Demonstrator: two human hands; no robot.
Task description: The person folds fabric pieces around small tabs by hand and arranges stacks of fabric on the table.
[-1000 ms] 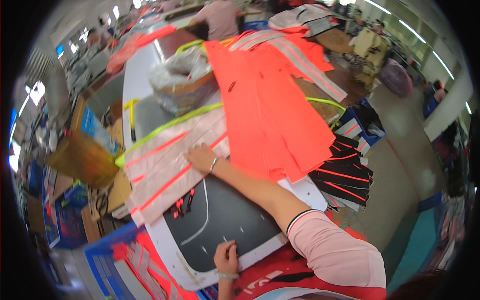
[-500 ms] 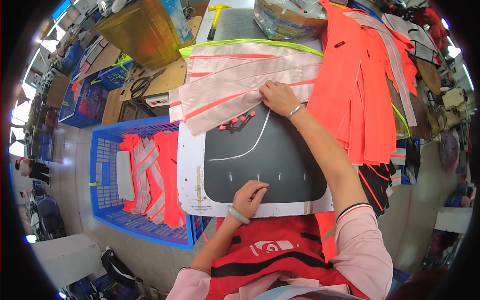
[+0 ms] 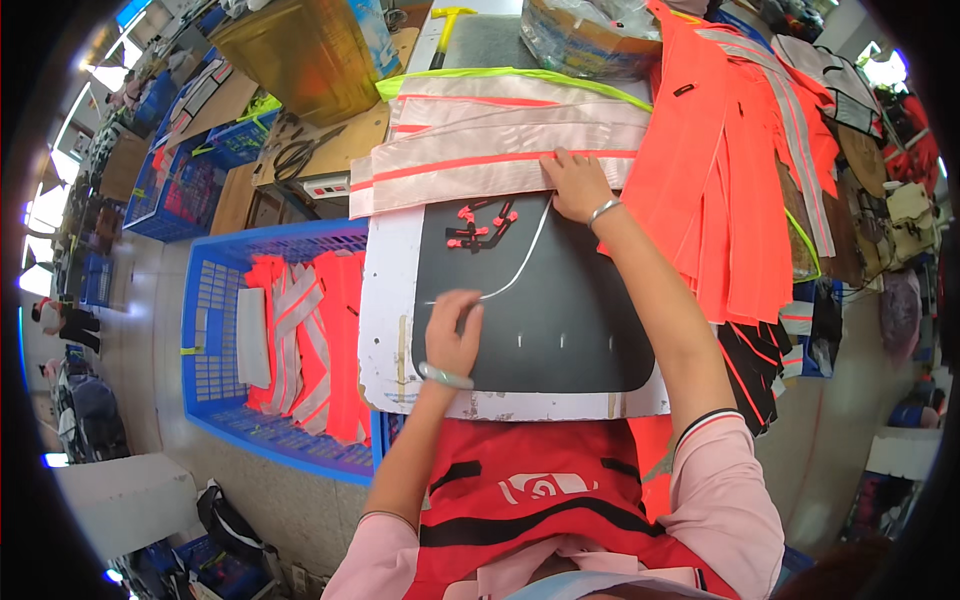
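Pale striped fabric [image 3: 460, 177] — flat beneath the right fingers [image 3: 565, 164].

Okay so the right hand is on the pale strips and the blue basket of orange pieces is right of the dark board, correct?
Not quite: the head view shows the blue basket of orange pieces left of the dark board. The right hand is on the pale strips.
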